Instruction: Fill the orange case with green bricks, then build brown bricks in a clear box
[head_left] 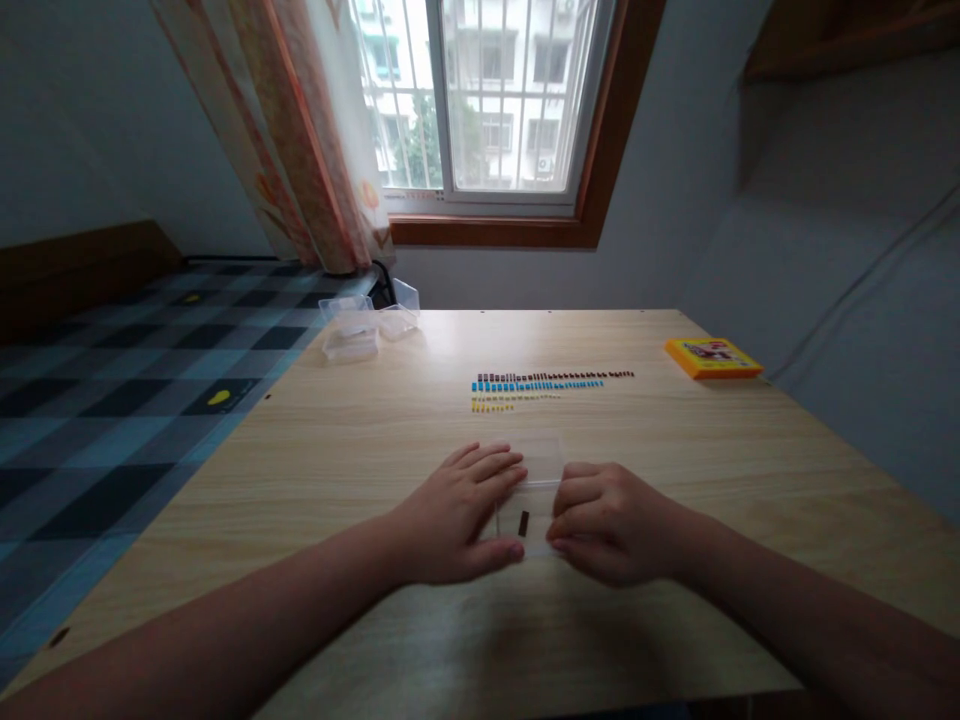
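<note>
A clear plastic box (537,500) lies on the table in front of me, its see-through lid (544,452) folded back on the far side. My left hand (469,512) rests over the box's left side, fingers stretched and thumb apart. At the right edge, my right hand (611,522) has its fingers curled in and pressed against the box wall. A small dark brown rectangle (523,523) shows within the box's outline; whether it lies inside or under the clear plastic, I cannot tell. The fingertips of my right hand are partly hidden.
Beyond the box, small pieces lie in rows: dark brown (555,376), blue (536,386) and yellow (491,408). Clear plastic boxes (351,342) stand at the far left corner. A yellow-orange box (712,358) sits far right. A checkered bed (187,390) adjoins the table (360,430).
</note>
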